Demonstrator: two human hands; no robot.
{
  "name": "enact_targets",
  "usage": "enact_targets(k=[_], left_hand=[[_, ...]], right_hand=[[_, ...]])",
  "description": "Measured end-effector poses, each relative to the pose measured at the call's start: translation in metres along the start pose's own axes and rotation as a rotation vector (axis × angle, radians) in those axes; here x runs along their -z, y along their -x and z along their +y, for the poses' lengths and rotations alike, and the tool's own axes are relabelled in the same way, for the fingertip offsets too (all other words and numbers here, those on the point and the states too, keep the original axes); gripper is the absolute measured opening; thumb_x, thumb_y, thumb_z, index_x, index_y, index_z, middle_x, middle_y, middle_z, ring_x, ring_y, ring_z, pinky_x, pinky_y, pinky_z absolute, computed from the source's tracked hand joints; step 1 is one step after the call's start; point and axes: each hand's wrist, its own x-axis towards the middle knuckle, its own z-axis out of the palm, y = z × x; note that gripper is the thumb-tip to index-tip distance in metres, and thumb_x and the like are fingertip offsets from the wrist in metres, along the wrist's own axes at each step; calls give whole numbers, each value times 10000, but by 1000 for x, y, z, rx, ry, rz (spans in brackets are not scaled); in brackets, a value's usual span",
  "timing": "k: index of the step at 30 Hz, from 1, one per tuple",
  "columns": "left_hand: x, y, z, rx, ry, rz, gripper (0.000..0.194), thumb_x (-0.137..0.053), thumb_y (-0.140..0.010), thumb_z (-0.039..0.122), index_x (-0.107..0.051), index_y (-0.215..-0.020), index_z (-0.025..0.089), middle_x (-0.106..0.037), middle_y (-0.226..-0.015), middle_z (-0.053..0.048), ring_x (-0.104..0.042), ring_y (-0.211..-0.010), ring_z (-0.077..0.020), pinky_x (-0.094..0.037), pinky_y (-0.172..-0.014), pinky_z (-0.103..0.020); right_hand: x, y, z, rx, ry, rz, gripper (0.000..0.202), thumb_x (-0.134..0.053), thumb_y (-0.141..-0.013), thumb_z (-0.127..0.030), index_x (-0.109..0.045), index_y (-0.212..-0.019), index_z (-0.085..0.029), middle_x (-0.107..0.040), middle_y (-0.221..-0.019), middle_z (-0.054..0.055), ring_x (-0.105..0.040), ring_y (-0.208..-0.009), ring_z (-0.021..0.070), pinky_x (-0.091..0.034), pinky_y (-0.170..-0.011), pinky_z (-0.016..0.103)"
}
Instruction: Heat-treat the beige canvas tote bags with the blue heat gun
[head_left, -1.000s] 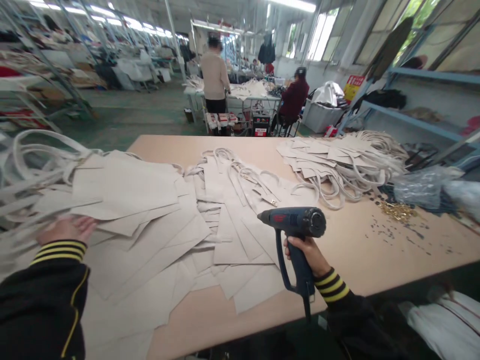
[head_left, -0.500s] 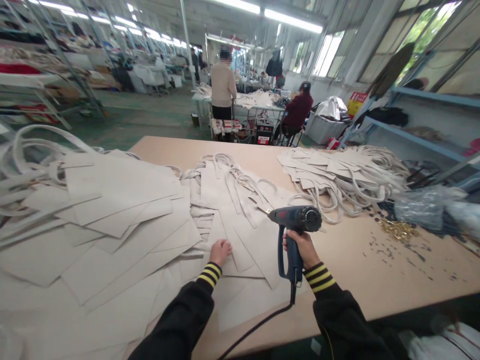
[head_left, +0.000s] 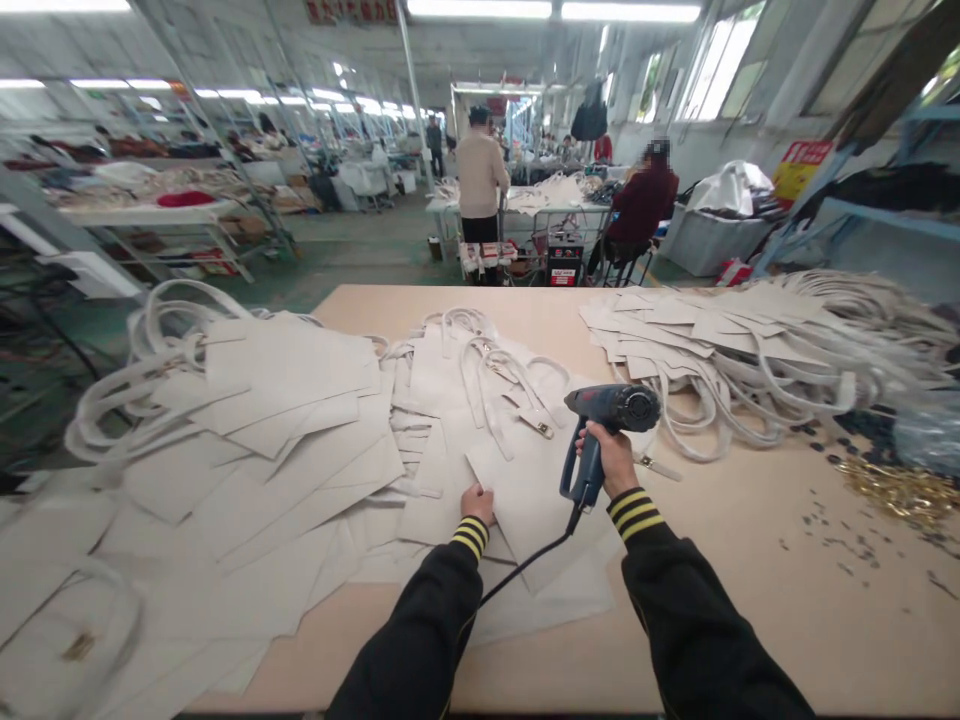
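My right hand (head_left: 609,457) grips the handle of a dark blue heat gun (head_left: 609,412), held above the table with its nozzle pointing left; its black cord runs down toward me. My left hand (head_left: 477,502) rests, fingers curled, on the near edge of a cream canvas tote bag (head_left: 525,490) in the middle pile. Strap handles with brass clasps (head_left: 517,395) lie just beyond the gun's nozzle.
A wide heap of cream bags (head_left: 285,430) covers the left of the wooden table (head_left: 750,580). Another bag stack (head_left: 720,340) lies at the far right, with brass hardware (head_left: 896,490) scattered near it. Two people (head_left: 480,180) work at a table behind.
My left hand came from the far-left pile to the middle bag beside the heat gun. The right hand carried the gun a little farther over the bags.
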Motion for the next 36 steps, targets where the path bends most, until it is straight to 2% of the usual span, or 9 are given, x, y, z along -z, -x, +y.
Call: enact_targets(k=[5, 9, 18, 22, 25, 27, 29, 32, 36], left_hand=[[29, -6, -6, 15, 53, 86, 126, -478, -628, 225, -457, -523, 158, -414, -469, 33, -460, -556, -118, -389, -530, -213], [52, -25, -7, 26, 100, 126, 114, -501, -619, 245, -458, -556, 160, -395, -487, 48, -426, -563, -103, -369, -551, -203], [51, -54, -16, 11, 206, 4, 134, -498, -587, 237, -552, -642, 128, -483, -510, 23, -470, -570, -118, -409, -572, -231], [53, -57, -13, -18, 241, -57, 140, -499, -578, 243, -552, -624, 122, -450, -473, 27, -453, -537, -117, -404, -545, -236], [56, -59, -11, -29, 246, -88, 139, -496, -582, 256, -540, -604, 126, -426, -462, 30, -437, -524, -115, -390, -518, -233], [59, -58, -12, -34, 239, -109, 134, -491, -588, 266, -523, -590, 135, -413, -463, 33, -425, -516, -112, -373, -497, -226], [62, -57, -14, -38, 228, -127, 127, -488, -590, 271, -502, -575, 145, -400, -465, 38, -412, -507, -106, -354, -477, -216], [65, -53, -18, -43, 208, -146, 126, -482, -600, 275, -482, -565, 154, -384, -465, 44, -394, -494, -99, -331, -461, -206], [68, -50, -20, -46, 187, -149, 130, -473, -615, 270, -472, -556, 155, -380, -462, 42, -390, -496, -101, -324, -469, -211]], right_hand=[[19, 0, -2, 16, 8, 57, 255, -685, -596, -338, -578, -651, -114, -602, -582, 43, -566, -482, 154, -496, -402, 234], [41, 25, -4, -35, 103, 42, 278, -698, -592, -350, -588, -630, -98, -604, -562, 65, -563, -476, 160, -497, -414, 236], [104, 182, -5, -294, 492, -9, 413, -675, -636, -504, -583, -707, -108, -604, -586, 69, -557, -532, 179, -468, -503, 277], [90, 247, 9, -426, 460, -248, 442, -590, -722, -544, -591, -812, -110, -606, -646, 58, -554, -594, 173, -460, -608, 297], [60, 267, 20, -475, 407, -469, 435, -598, -722, -529, -602, -792, -100, -601, -622, 62, -545, -568, 165, -440, -585, 284], [41, 262, 24, -447, 399, -509, 414, -609, -722, -507, -608, -759, -95, -603, -614, 70, -544, -550, 162, -434, -569, 276], [26, 241, 23, -369, 392, -407, 381, -616, -728, -480, -608, -756, -100, -605, -616, 69, -547, -545, 161, -437, -550, 270], [8, 188, 14, -176, 292, -191, 334, -645, -712, -437, -600, -752, -109, -599, -604, 57, -546, -535, 156, -452, -521, 259], [-11, 115, 3, -69, 214, -87, 293, -677, -666, -379, -599, -694, -98, -596, -576, 66, -546, -497, 155, -468, -474, 252]])
